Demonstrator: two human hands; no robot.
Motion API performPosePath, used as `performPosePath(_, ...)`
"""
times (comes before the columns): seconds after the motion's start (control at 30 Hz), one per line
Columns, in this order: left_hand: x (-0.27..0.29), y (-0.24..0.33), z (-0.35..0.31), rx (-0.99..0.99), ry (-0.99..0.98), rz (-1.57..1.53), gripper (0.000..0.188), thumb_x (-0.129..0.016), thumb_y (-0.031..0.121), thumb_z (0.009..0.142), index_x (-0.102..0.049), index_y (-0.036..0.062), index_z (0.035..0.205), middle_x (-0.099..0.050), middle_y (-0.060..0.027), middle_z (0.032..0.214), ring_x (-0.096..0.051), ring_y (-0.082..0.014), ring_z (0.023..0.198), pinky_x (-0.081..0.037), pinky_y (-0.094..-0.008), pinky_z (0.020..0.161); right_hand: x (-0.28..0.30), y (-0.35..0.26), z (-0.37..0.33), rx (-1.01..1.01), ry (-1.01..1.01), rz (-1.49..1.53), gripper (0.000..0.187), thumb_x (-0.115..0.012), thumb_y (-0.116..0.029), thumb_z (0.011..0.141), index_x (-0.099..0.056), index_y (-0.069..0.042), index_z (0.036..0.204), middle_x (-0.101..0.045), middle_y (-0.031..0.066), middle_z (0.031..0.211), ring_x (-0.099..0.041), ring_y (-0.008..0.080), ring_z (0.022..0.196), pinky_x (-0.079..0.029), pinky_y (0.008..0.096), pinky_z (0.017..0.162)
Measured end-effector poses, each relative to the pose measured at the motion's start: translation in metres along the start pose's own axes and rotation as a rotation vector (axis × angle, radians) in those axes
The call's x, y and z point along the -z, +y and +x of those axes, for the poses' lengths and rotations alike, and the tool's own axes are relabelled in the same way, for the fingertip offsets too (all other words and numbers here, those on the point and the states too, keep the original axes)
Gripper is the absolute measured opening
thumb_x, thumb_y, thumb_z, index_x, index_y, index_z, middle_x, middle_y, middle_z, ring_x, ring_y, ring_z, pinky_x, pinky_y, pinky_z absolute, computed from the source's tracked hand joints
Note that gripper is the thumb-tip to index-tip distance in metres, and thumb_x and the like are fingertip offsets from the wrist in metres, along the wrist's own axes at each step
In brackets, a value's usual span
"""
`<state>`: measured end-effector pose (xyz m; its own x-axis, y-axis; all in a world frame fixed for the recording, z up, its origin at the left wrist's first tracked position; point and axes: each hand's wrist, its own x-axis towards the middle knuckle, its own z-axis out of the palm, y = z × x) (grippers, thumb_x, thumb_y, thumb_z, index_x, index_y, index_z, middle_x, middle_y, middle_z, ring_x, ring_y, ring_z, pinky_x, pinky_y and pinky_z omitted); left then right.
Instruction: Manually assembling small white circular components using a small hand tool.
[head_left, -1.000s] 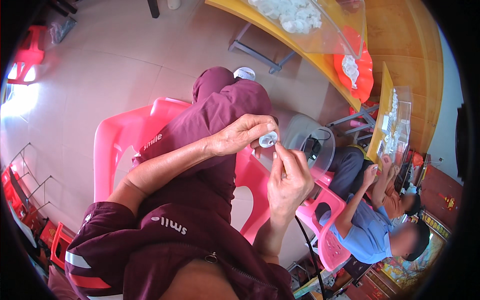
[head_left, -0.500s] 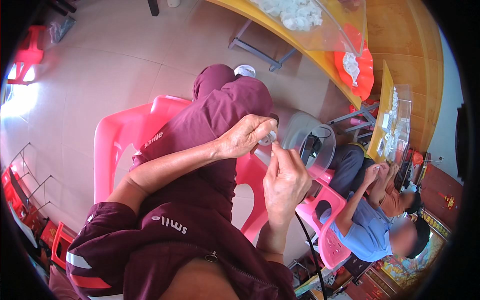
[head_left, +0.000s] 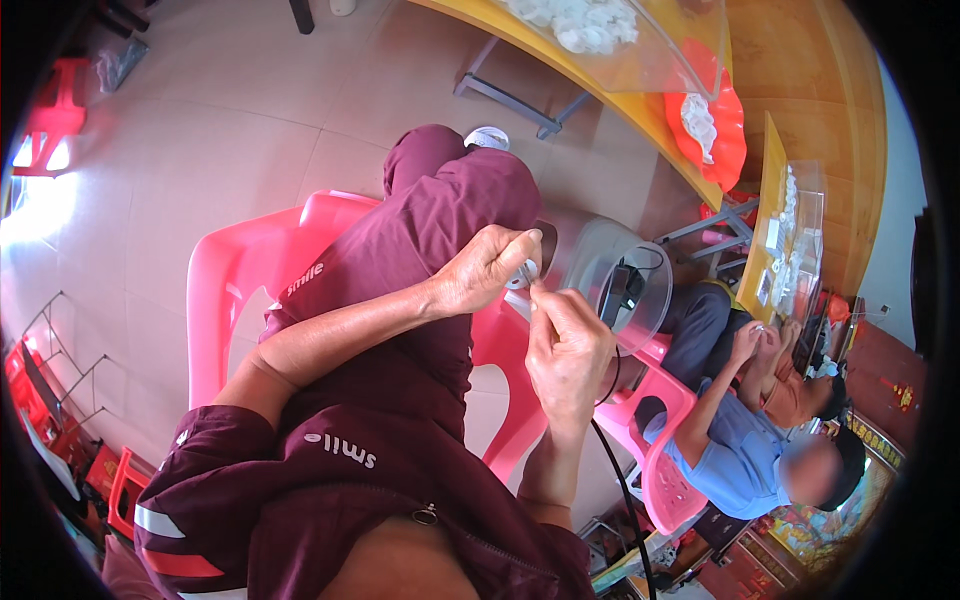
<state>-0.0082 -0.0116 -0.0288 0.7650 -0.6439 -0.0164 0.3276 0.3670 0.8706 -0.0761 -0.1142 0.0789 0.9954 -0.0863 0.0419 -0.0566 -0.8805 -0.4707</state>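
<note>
My left hand [head_left: 484, 272] is closed over my lap, thumb against curled fingers, gripping a small whitish round piece [head_left: 522, 274]. Its exact kind is too small to make out. Just to the right and nearer to me, my right hand [head_left: 570, 345] is closed in a pinch. Its fingertips meet the near edge of the whitish piece. Something thin and short may be between them, but the fingers hide it.
A clear round tub [head_left: 655, 318] with a black device [head_left: 625, 285] stands right of my hands. Ahead, a yellow table [head_left: 640, 125] bears a clear tray of white pieces [head_left: 580, 22] and a red scalloped dish [head_left: 728, 150]. Two seated people work at right, one on a pink chair [head_left: 665, 490].
Both hands have shifted slightly left together, still closed around the same small piece. The right-hand fingertips stay against it.
</note>
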Motion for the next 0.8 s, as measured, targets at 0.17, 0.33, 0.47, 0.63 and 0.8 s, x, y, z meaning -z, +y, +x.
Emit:
performPosePath(0.17,-0.003,-0.003,0.001,-0.033,0.049,0.007,0.056,-0.034,0.038,0.101,-0.055,-0.0020,0.068,-0.053,-0.0025,0.062,-0.047,-0.0100,0.061,-0.043,-0.0286,0.061,-0.008,0.002,-0.006,0.034,0.028,-0.005,0.016,-0.063,0.009,0.076,-0.066,0.000,0.089,-0.054,0.0098,0.066,-0.053,0.0199,0.051,-0.040,0.0311,0.048)
performPosePath(0.33,-0.002,0.007,0.002,0.044,0.041,-0.029,0.055,-0.033,0.037,0.101,-0.056,-0.0008,0.068,-0.051,-0.0009,0.061,-0.045,-0.0082,0.059,-0.040,-0.0267,0.057,-0.017,-0.006,-0.009,0.088,0.174,-0.178,0.020,-0.063,0.009,0.075,-0.067,-0.001,0.091,-0.057,0.0091,0.070,-0.058,0.0236,0.056,-0.044,0.0344,0.049)
performPosePath(0.47,0.000,0.005,0.002,0.021,-0.012,0.019,0.042,-0.033,0.025,0.101,-0.051,-0.0009,0.073,-0.051,-0.0031,0.070,-0.045,-0.0095,0.065,-0.038,-0.0257,0.056,-0.021,-0.001,-0.011,0.065,0.259,-0.078,0.023,-0.064,0.010,0.075,-0.068,-0.002,0.095,-0.059,0.0095,0.072,-0.059,0.0220,0.056,-0.044,0.0321,0.050)
performPosePath(0.63,-0.001,0.009,0.002,-0.004,-0.014,-0.021,0.041,-0.032,0.023,0.101,-0.052,0.0000,0.073,-0.051,-0.0019,0.069,-0.044,-0.0090,0.063,-0.037,-0.0253,0.055,-0.022,0.002,-0.013,0.023,0.268,0.016,0.023,-0.064,0.011,0.076,-0.068,0.000,0.096,-0.061,0.0091,0.073,-0.057,0.0160,0.056,-0.043,0.0280,0.049)
performPosePath(0.8,0.001,0.012,0.000,0.089,-0.029,-0.037,0.045,-0.030,0.025,0.101,-0.054,-0.0012,0.073,-0.051,-0.0021,0.069,-0.043,-0.0091,0.063,-0.037,-0.0256,0.056,-0.018,0.000,-0.013,-0.013,0.253,0.089,0.023,-0.063,0.012,0.077,-0.068,0.001,0.097,-0.061,0.0090,0.074,-0.057,0.0136,0.059,-0.043,0.0260,0.051)
